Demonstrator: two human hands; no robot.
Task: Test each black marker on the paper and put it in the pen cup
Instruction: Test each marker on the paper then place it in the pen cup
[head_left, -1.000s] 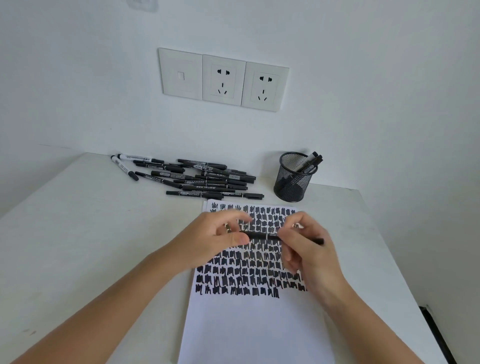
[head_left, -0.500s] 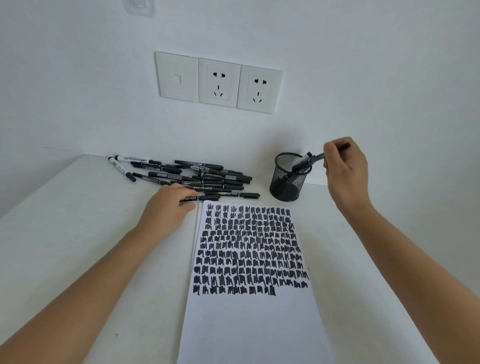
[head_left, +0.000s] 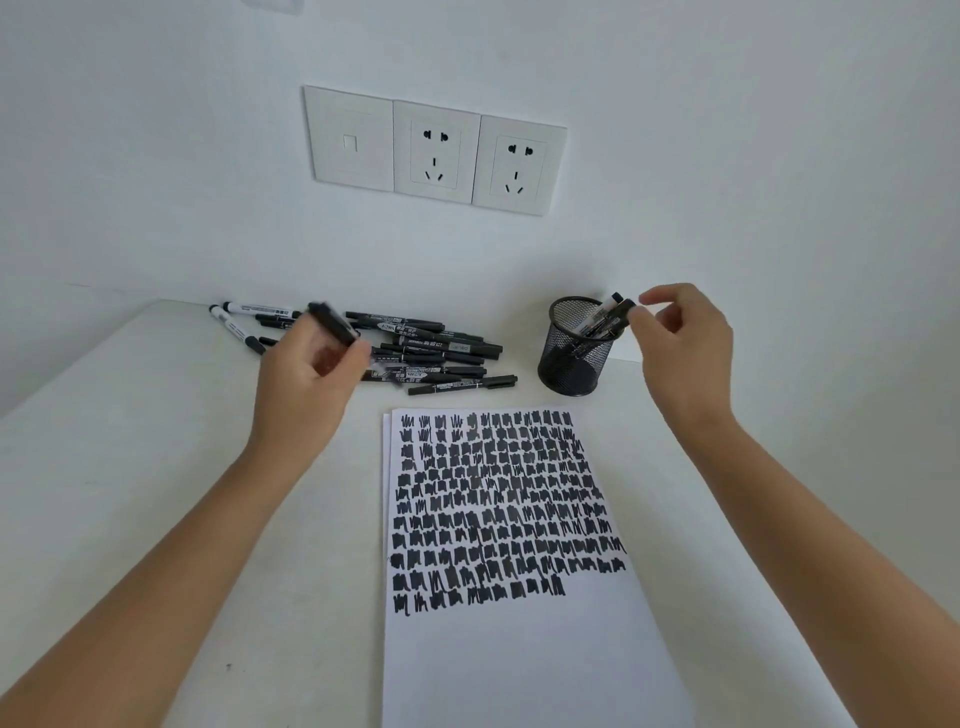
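Observation:
My left hand (head_left: 306, 379) grips a black marker (head_left: 332, 322), blurred, lifted a little above the pile of black markers (head_left: 436, 353) at the back of the table. The black mesh pen cup (head_left: 571, 358) stands to the right of the pile, with a few markers (head_left: 602, 319) leaning in it. My right hand (head_left: 685, 353) hovers just right of the cup's rim with loosely curled fingers. Its thumb and fingertips are at the marker tops and grip nothing. The white paper (head_left: 519, 665) lies in front, its upper half filled with rows of black scribbles.
The white table (head_left: 130, 467) meets a white wall with three socket plates (head_left: 436, 150). Two white-barrelled markers (head_left: 244, 317) lie at the pile's left end. The table's right edge runs close behind my right forearm.
My right hand carried the tested marker to the cup and let it go. My left hand reached the pile and lifted a marker off it.

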